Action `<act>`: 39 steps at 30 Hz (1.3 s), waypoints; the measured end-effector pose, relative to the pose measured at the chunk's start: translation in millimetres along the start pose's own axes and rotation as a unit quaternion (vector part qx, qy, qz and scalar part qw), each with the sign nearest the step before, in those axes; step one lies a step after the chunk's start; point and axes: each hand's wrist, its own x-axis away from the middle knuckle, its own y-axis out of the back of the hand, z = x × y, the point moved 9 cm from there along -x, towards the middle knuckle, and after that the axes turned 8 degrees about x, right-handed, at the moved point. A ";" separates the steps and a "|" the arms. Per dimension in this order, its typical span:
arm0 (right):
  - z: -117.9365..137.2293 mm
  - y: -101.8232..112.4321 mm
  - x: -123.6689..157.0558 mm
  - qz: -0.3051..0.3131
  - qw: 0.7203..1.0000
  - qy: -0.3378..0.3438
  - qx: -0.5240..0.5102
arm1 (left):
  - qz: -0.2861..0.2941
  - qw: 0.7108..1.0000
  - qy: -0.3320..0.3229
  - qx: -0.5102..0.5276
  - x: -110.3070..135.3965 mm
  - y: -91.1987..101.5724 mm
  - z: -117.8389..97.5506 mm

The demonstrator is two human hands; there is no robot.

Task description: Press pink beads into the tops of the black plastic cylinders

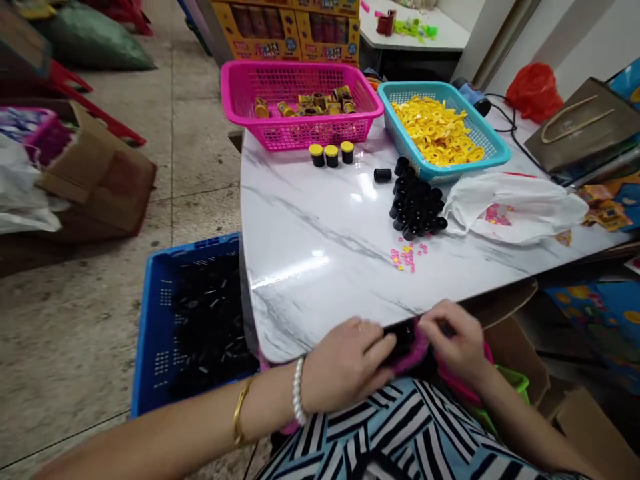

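At the table's front edge my left hand (347, 367) reaches in with its fingers curled over, and their tips are hidden. My right hand (457, 340) is beside it, thumb and fingers pinched together. What either hand holds, I cannot make out. Between them, below the edge, lies a dark area with a purple-pink rim (413, 353), blurred and partly covered. Beyond my hands are small pink and yellow pieces (407, 257) and a heap of black cylindrical containers (417, 203). Three black containers with yellow caps (331, 156) stand upright in a row.
A pink basket (303, 137) holds labelled containers; a turquoise basket (445, 170) holds yellow caps. Near it lie a white plastic bag (520, 207) and a brown paper bag (575, 127). A blue crate (143, 333) of black parts stands left of the table (300, 227).
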 end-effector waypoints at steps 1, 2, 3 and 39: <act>-14.0 16.2 -13.6 -0.076 0.997 -0.021 0.011 | -0.055 0.998 0.020 0.002 -15.6 16.2 15.3; -31.1 29.3 -27.5 -0.144 0.988 -0.055 0.006 | -0.112 0.993 0.025 -0.012 -32.9 30.3 30.8; -48.8 34.9 -42.9 -0.180 0.979 -0.091 -0.018 | -0.154 0.987 0.044 -0.018 -51.7 39.1 50.7; -7.3 -0.8 -71.3 -0.093 0.965 0.047 0.242 | -0.121 0.985 0.123 -0.029 -152.6 31.7 182.1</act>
